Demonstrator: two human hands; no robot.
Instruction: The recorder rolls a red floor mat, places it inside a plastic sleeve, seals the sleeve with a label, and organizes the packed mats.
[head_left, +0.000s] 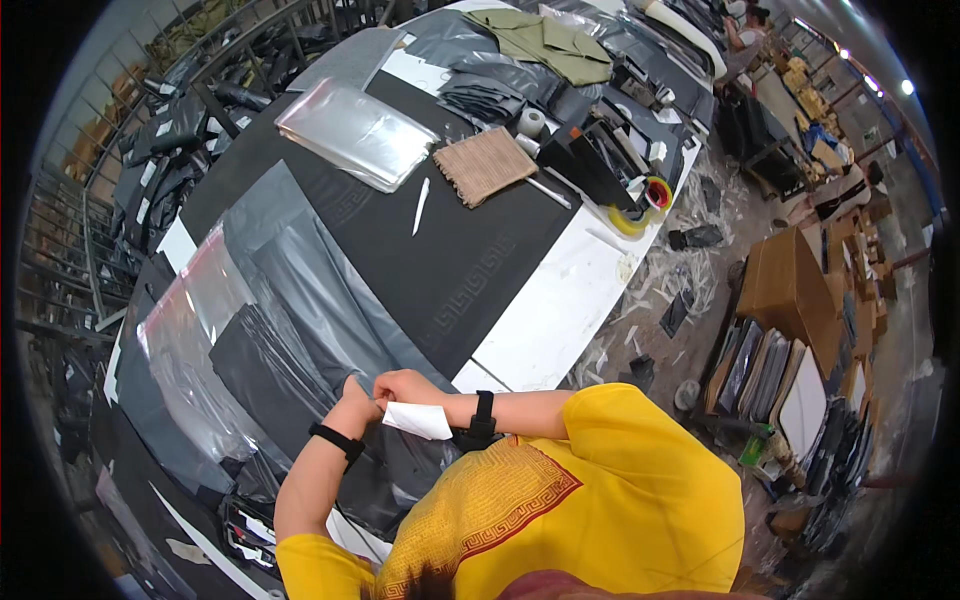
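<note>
Over the near edge of the table, my left hand (357, 399) and my right hand (408, 386) meet with their fingers closed. A small white paper slip (417, 421) sticks out from where the fingertips come together, below my right hand; the fingertips themselves are partly hidden. Both hands seem to pinch its left end. Beneath and beyond them lie dark grey plastic bags (320, 270), spread in overlapping layers. A folded piece of black material (262, 362) rests on these, left of my left hand.
Farther up the black table mat (400, 270) are a stack of clear plastic bags (355, 132), a corrugated cardboard piece (485, 166) and a white pen-like tool (421, 206). Tape rolls (657, 194) sit beside a black box (590, 160). Cartons (785, 290) stand right; racks with dark packages (160, 150) stand left.
</note>
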